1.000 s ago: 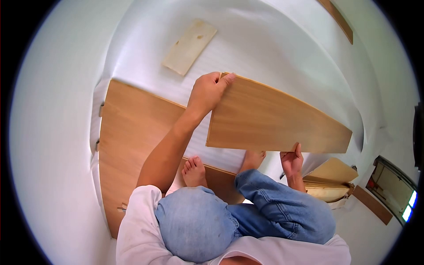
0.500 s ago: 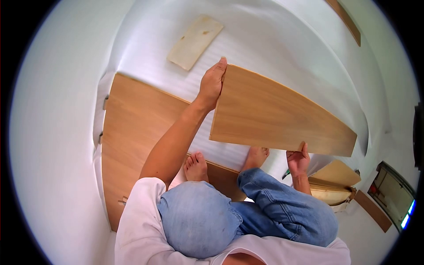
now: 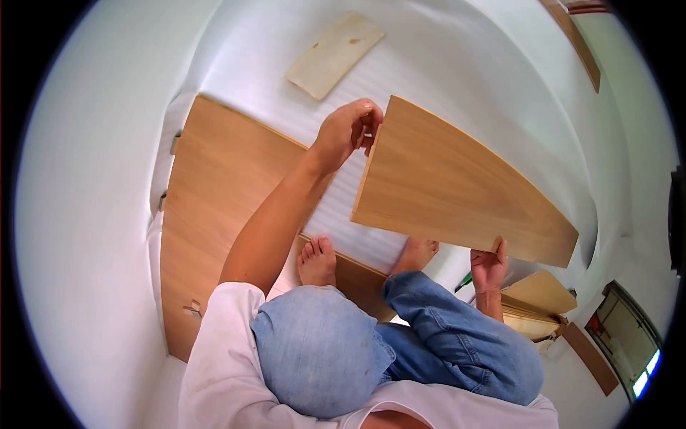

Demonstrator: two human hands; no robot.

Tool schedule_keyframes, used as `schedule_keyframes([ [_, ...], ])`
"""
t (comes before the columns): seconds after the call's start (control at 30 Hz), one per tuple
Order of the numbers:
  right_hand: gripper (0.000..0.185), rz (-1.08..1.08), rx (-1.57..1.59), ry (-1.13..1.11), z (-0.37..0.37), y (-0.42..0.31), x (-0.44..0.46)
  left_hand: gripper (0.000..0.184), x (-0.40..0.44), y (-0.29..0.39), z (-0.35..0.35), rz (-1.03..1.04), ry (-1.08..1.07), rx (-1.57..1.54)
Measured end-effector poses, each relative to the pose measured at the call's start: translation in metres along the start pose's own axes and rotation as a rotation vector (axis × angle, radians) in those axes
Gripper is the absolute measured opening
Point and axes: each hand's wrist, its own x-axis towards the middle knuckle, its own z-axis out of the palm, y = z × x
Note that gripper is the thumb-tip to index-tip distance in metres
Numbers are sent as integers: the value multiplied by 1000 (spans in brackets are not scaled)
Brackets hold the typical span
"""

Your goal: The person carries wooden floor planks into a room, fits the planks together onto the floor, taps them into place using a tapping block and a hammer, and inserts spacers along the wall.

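A long wood-grain plank (image 3: 464,182) is held up in front of my knees, its broad face towards me. My left hand (image 3: 350,132) is at the plank's left end, fingers curled against that short edge. My right hand (image 3: 489,266) grips the lower long edge near the right end, thumb on the near face; its other fingers are partly hidden behind. Laid wood-grain flooring (image 3: 229,186) lies to the left, beside white sheeting (image 3: 343,204) on the floor.
A pale rectangular piece (image 3: 334,56) lies on the sheeting beyond. Small spacers (image 3: 176,143) sit along the left wall. Stacked boards (image 3: 536,304) are at the right, near a green-handled tool (image 3: 464,281) and a mirror-like framed panel (image 3: 624,332). My bare feet (image 3: 316,261) are below the plank.
The plank has shifted slightly right and its left end has tilted upward. My left hand has changed from a thumb-over grip to curled fingers at the end edge. My right hand has moved slightly right.
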Motion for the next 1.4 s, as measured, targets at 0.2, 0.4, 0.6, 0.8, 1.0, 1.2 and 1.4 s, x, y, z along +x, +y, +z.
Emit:
schedule_keyframes([
  [0.2, 35, 37, 38, -50, -7, -1, 4, 42, -17, 3, 15, -165, 51, 528],
  [0.4, 35, 55, 61, -44, -15, 3, 12, 49, -14, 3, 11, -133, 119, 595],
  [0.6, 32, 89, 65, -130, -32, 3, 20, 49, -13, 22, 20, 126, 306, 1094],
  [0.8, 34, 89, 46, -135, -30, 3, 19, 38, -18, 14, -16, -7, 260, 577],
  [1.0, 34, 60, 39, -168, -15, 0, 18, 35, -43, -3, -7, -326, 33, 337],
  [1.2, 33, 80, 63, -151, -23, -1, 23, 36, -38, -1, 5, -363, 34, 532],
  [1.4, 34, 103, 88, -178, -27, 6, 25, 40, -40, -7, 2, -267, 69, 781],
])
